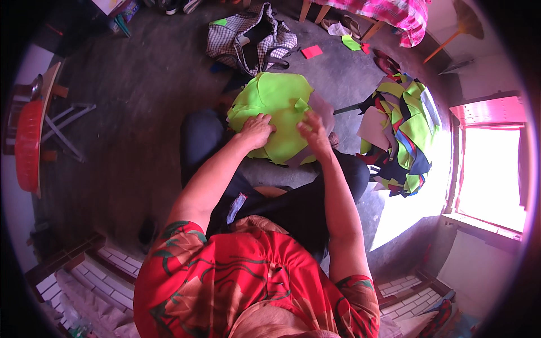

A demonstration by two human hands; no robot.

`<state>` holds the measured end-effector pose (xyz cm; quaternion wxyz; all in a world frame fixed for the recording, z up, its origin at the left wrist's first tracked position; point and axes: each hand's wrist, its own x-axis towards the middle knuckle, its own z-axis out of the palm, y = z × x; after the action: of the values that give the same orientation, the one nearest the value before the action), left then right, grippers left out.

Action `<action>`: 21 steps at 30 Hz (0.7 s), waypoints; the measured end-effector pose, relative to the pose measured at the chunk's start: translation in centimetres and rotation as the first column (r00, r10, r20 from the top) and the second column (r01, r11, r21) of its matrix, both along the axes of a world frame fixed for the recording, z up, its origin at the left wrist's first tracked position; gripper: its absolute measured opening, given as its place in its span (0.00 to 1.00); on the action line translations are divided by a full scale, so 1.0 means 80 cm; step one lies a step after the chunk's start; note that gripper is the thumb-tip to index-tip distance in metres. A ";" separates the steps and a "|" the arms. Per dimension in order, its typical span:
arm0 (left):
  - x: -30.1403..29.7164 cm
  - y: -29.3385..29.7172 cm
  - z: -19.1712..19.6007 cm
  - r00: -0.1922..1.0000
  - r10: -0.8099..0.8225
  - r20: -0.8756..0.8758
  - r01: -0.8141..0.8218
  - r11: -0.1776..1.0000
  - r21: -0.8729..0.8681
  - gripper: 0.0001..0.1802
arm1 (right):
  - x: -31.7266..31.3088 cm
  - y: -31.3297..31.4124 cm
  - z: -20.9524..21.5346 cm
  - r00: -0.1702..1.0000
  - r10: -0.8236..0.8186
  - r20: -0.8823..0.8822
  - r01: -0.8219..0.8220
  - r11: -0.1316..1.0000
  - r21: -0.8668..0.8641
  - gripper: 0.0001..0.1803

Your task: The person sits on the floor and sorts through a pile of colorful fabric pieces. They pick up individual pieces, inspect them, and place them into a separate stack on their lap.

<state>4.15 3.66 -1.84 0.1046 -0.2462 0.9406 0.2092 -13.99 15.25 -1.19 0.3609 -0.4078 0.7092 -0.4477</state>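
A stack of bright green fabric pieces [276,104] lies across my lap, with a grey piece [322,110] under its right edge. My left hand [256,130] rests flat on the lower left of the green stack, fingers spread. On the right edge, my right hand [313,130] pinches the green and grey layers together. A small folded green flap [301,105] sticks up just above my right hand.
A heap of mixed green, grey, red and blue fabric scraps [403,135] lies on the floor to the right. A checked bag [251,39] sits open ahead. A red plastic chair [28,146] and metal stand are at left. Bright window [490,174] at right.
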 end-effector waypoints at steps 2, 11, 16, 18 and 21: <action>-0.001 0.001 0.004 1.000 0.001 0.008 -0.001 1.000 0.015 0.21 | -0.014 -0.004 0.013 0.960 -0.153 0.237 0.200 0.960 -0.193 0.35; 0.002 0.001 0.001 1.000 0.005 -0.018 -0.005 1.000 0.011 0.21 | -0.019 0.000 -0.019 0.989 -0.075 0.130 0.095 0.984 -0.153 0.28; 0.007 0.001 -0.007 0.995 -0.011 -0.103 0.010 1.000 -0.011 0.19 | -0.011 0.006 -0.039 0.998 0.013 -0.067 0.002 0.976 0.218 0.24; -0.004 0.000 -0.004 0.998 -0.041 -0.051 0.040 0.999 -0.034 0.21 | -0.015 0.009 -0.053 0.975 0.097 -0.199 -0.067 0.986 0.152 0.26; 0.002 0.001 -0.006 0.998 -0.038 -0.059 0.036 0.998 -0.047 0.21 | -0.008 0.004 -0.052 0.960 0.117 -0.254 -0.066 0.978 0.199 0.26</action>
<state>4.34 3.77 -2.33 0.0744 -0.2247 0.9523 0.1928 -14.59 15.60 -5.34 0.3204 -0.4605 0.7704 -0.3030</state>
